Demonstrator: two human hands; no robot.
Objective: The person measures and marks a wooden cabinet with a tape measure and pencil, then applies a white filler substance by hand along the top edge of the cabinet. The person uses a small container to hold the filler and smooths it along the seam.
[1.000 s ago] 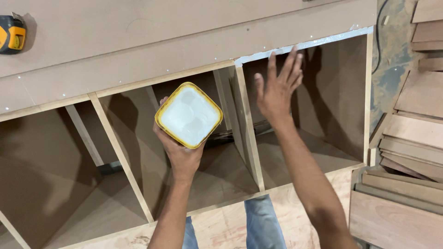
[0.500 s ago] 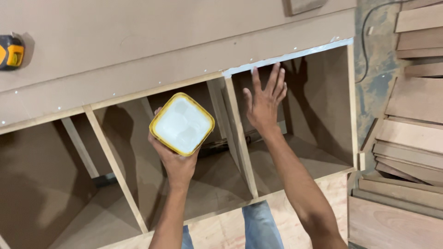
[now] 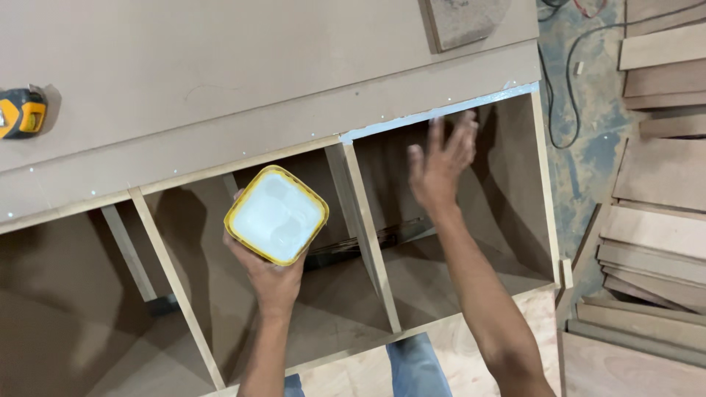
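Overhead, left hand clamps a yellow tub; right hand spread beside the divider.

A woodworking shop: unfinished board cabinet, stacked wooden planks, tape measure.

Two bare forearms, no sleeves, left hand, right hand, blue jeans
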